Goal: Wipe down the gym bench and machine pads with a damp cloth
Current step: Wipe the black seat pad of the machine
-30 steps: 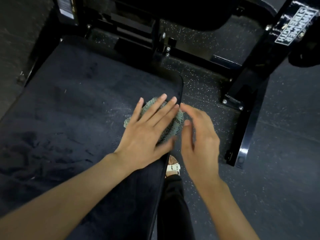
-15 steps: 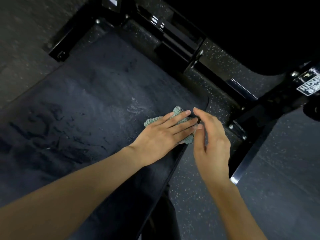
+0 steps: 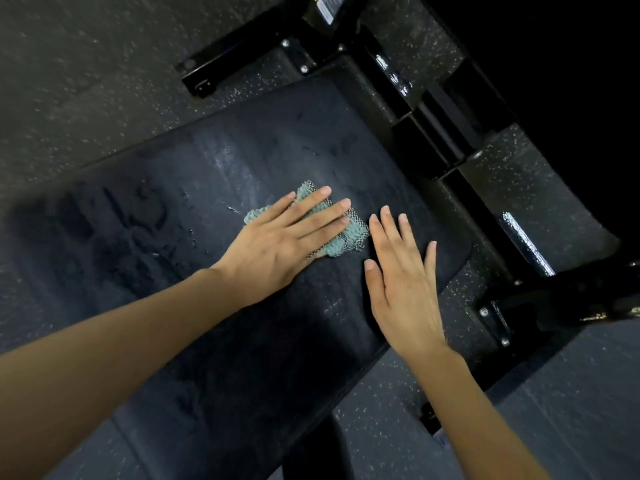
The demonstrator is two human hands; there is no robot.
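A dark padded bench seat (image 3: pixel 214 174) fills the middle of the view, with damp streaks on its surface. A folded teal cloth (image 3: pixel 351 237) lies on the pad near its right end. My left hand (image 3: pixel 287 240) presses flat on the cloth with straight fingers. My right hand (image 3: pixel 401 278) lies flat on the pad just right of the cloth, fingers straight and spread, apart from the cloth's edge.
The black steel machine frame (image 3: pixel 433 133) runs along the far end of the pad, with a bolted foot (image 3: pixel 498 320) at the right. Speckled rubber floor (image 3: pixel 86 81) surrounds the bench. A dark trouser leg (image 3: pixel 311 452) shows below the pad's near edge.
My left hand has slid the cloth from the pad's right edge inward. My right hand has come off the edge and now lies flat on the pad. The view has turned.
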